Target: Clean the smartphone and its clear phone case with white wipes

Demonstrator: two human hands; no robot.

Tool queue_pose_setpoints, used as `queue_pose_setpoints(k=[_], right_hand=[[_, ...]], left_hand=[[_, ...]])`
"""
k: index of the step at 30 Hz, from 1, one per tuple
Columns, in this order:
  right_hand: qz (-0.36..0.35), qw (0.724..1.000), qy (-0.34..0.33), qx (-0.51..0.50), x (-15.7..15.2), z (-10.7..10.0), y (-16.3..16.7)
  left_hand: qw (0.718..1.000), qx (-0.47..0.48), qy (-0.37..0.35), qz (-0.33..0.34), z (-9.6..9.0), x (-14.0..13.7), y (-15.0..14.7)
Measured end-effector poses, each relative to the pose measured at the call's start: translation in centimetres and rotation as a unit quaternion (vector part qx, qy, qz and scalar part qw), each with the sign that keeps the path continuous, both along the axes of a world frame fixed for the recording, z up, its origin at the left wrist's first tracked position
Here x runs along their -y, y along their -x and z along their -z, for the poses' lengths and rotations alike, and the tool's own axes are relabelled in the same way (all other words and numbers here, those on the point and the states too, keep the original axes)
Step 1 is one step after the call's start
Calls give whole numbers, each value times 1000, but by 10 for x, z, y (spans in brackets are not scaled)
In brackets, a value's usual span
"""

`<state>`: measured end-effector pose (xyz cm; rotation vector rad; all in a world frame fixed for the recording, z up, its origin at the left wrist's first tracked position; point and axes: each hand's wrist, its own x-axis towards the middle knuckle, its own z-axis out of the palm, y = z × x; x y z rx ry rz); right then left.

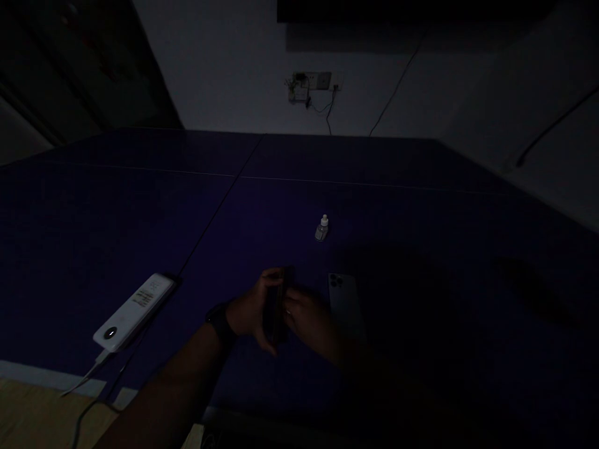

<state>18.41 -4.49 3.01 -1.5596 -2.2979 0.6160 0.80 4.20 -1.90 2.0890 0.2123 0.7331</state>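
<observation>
My left hand (250, 312), with a dark watch on its wrist, grips a dark, flat, oblong object (276, 308) on edge above the blue table. Its thumb and fingers clasp the object's two ends. On the object's right side my right hand (306, 318) is closed, with its fingers bent against it. The dim light hides what kind of object this is and part of the right fingers. Just right of that hand a phone (346, 302) lies with its cameras facing up. Beyond both hands stands a small clear dropper bottle (321, 231) with a white cap.
A white power bank (135, 310) with a plugged-in cable (87, 377) lies at the left, near the front edge. The blue table (281, 206) reaches back to a wall with sockets (321, 81), hanging cords and a small plant (292, 87).
</observation>
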Motion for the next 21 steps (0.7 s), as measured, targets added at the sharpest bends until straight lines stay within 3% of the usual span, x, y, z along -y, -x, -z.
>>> queue_pose_setpoints(k=[5,11,16,19,21], right_hand=[[-76,997,12,-19,6,4,2],[-16,999,-17,-27,-9,9,-3],[-89,995,1,-46,7,12,0],[-89,990,-11,-112,20,9,-4],[-55,980,-24,-189,27,6,-10]], left_hand=[[1000,-2,-12,-4,-1,1,0],[1000,1,1,2,-1,1,1],[1000,-7,-12,-3,-1,1,1],[1000,-9,9,-18,-4,1,2],[997,-15,71,-19,-7,3,4]])
